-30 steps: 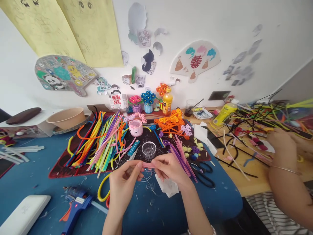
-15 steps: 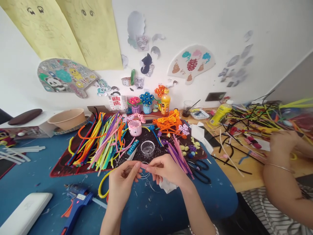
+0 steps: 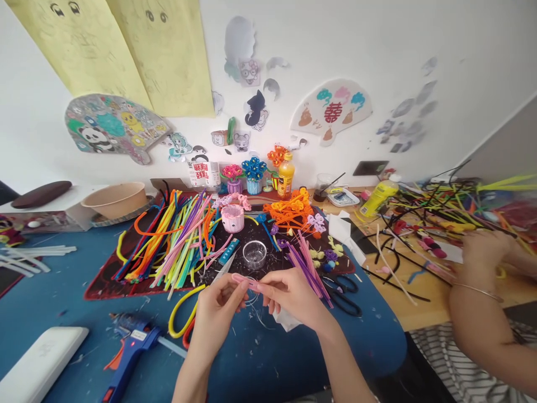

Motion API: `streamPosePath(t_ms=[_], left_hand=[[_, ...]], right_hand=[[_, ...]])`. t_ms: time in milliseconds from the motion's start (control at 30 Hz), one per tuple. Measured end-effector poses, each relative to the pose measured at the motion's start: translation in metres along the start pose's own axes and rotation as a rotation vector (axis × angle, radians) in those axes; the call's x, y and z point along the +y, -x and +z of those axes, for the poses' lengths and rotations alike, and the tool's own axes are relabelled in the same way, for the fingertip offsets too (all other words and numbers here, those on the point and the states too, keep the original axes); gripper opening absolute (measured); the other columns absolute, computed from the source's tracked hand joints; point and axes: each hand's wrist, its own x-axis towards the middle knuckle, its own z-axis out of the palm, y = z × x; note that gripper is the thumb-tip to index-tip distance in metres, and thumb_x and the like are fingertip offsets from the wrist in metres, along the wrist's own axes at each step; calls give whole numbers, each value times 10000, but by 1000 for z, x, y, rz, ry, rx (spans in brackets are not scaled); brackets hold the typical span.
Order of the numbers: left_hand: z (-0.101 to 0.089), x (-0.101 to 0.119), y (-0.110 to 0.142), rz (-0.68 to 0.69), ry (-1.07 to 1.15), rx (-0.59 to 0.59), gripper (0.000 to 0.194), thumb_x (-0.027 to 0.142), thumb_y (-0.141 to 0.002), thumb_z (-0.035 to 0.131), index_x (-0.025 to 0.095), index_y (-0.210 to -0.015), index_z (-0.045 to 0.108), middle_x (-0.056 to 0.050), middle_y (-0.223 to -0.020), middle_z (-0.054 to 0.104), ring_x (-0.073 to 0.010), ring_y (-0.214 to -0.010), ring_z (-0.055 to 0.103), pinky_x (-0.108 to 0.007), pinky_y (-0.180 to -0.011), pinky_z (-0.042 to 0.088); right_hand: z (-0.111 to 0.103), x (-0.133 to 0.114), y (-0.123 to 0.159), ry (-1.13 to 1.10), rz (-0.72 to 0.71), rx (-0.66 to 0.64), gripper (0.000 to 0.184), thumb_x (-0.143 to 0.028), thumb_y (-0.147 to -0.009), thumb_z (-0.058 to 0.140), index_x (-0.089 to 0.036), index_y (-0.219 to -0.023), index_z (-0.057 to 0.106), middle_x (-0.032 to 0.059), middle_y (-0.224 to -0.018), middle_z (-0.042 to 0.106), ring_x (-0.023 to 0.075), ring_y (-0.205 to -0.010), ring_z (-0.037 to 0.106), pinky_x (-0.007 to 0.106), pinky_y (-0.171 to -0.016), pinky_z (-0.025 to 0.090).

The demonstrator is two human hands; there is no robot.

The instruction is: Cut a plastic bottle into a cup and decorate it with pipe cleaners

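Between my two hands is a short pink pipe cleaner, bent into a narrow loop. My left hand pinches it from the left with thumb and forefinger. From the right, my right hand pinches its other end, fingers curled below. Just beyond the hands stands a small clear plastic cup. Scissors with black handles lie right of my right hand, beside purple and pink pipe cleaners. A coil of thin clear line and a crumpled white tissue lie partly hidden under my hands.
A blue glue gun with its glue stick lies at the left front, near a white box-shaped device. Colourful pipe cleaners pile at left. A pink basket stands at the back. A co-worker's arm rests at right.
The pink pipe cleaner now shows a folded loop where it looked like a short straight piece. Both hands have shifted slightly right in the view and stay close together.
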Motion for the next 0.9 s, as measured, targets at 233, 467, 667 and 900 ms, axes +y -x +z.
streamPosePath(t_ms=[233, 467, 667, 900], left_hand=[[9, -7, -1, 16, 60, 13, 241, 400, -792, 707, 162, -753, 693, 1, -645, 660, -111, -519, 563, -206, -477, 463], [10, -7, -1, 1, 123, 45, 244, 399, -788, 704, 159, -751, 685, 5, -620, 651, -116, -511, 573, -204, -446, 462], [10, -6, 0, 0, 113, 52, 225, 378, -784, 718, 157, -754, 693, 17, -594, 645, -106, -490, 568, -194, -441, 459], [9, -2, 0, 6, 88, 29, 236, 380, -792, 709, 155, -723, 690, 8, -605, 647, -112, -485, 575, -204, -437, 468]], right_hand=[[3, -10, 5, 335, -124, 61, 403, -428, -962, 536, -186, -669, 666, -6, -548, 586, 127, -517, 559, 233, -496, 392], [6, 4, 5, 357, -330, 159, 236, -365, -967, 555, -209, -966, 732, 61, -850, 723, 183, -735, 663, 266, -642, 499], [7, 4, 9, 565, -460, 127, 239, -204, -1015, 453, -181, -957, 684, 60, -862, 697, 170, -764, 666, 261, -700, 500], [5, -7, 15, 1103, -571, 94, 209, -27, -945, 452, -157, -914, 612, 35, -781, 624, 176, -688, 617, 269, -599, 439]])
